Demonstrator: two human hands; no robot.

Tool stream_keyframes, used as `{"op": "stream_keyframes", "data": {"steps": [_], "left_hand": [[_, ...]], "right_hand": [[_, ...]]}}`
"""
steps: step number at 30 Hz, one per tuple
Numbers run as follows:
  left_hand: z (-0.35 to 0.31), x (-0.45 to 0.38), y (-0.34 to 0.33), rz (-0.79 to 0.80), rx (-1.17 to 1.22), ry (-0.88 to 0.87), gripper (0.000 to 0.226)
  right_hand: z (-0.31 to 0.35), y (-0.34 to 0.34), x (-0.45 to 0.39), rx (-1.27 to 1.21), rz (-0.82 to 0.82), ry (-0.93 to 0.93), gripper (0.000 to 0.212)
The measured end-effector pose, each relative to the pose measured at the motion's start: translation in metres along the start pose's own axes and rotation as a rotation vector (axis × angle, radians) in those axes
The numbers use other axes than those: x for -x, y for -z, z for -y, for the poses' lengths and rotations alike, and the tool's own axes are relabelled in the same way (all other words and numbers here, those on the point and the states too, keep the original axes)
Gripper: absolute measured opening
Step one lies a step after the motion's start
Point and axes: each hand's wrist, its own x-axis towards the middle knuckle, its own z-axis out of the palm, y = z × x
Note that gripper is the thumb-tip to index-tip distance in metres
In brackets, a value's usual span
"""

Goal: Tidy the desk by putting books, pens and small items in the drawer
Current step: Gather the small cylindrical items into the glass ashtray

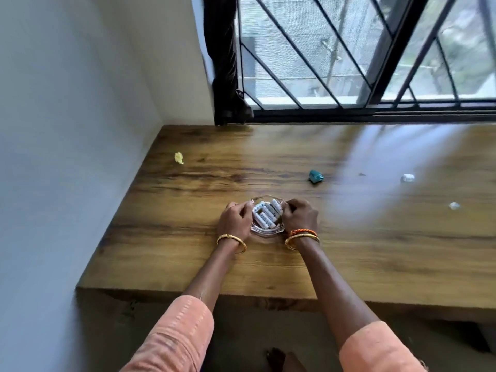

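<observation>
Both hands (pixel 236 220) apparently grip glass dish (pixel 268 230) sides

A barred window (pixel 362 55) stands well beyond the grips, a dark curtain (pixel 225 63) hanging at its left edge; a white wall (pixel 67 130) rises to their left

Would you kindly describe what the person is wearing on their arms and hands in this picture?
Both arms have salmon-orange sleeves with a fine woven pattern, pushed up to about the elbow, leaving the forearms bare. The left hand has a gold bangle at its wrist. The right hand has a gold bangle plus an orange beaded bracelet. No rings are discernible.
</observation>
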Motion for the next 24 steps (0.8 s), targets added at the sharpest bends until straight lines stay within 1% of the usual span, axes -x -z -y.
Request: {"op": "stream_keyframes", "data": {"steps": [4, 7, 11, 13, 17, 19, 21, 22, 24], "left_hand": [[0.010, -0.001, 0.005, 0.112, 0.057, -0.064, 0.033], [0.019, 0.010, 0.008, 0.177, 0.068, -0.138, 0.035], [0.028, 0.022, 0.014, 0.225, 0.206, -0.151, 0.039], [0.036, 0.029, 0.016, 0.274, 0.232, -0.204, 0.045], [0.048, 0.052, 0.019, 0.323, 0.137, -0.319, 0.048], [0.050, 0.061, 0.019, 0.320, 0.044, -0.373, 0.050], [0.051, 0.069, 0.019, 0.334, -0.064, -0.413, 0.058], [0.053, 0.073, 0.017, 0.310, -0.125, -0.441, 0.062], [0.058, 0.087, 0.015, 0.252, -0.273, -0.485, 0.065]], "right_hand": [[-0.003, -0.009, 0.003, -0.074, -0.053, -0.006, 0.017], [-0.008, -0.012, 0.007, -0.154, -0.101, -0.063, 0.020], [-0.015, -0.011, 0.022, -0.271, -0.174, -0.168, 0.026], [-0.022, -0.009, 0.039, -0.317, -0.231, -0.221, 0.027], [-0.039, 0.002, 0.094, -0.528, -0.377, -0.274, 0.028], [-0.047, 0.009, 0.121, -0.649, -0.534, -0.278, 0.035], [-0.054, 0.014, 0.146, -0.730, -0.705, -0.304, 0.043], [-0.060, 0.014, 0.156, -0.768, -0.739, -0.336, 0.045], [-0.074, 0.011, 0.169, -0.787, -0.719, -0.513, 0.044]]}}
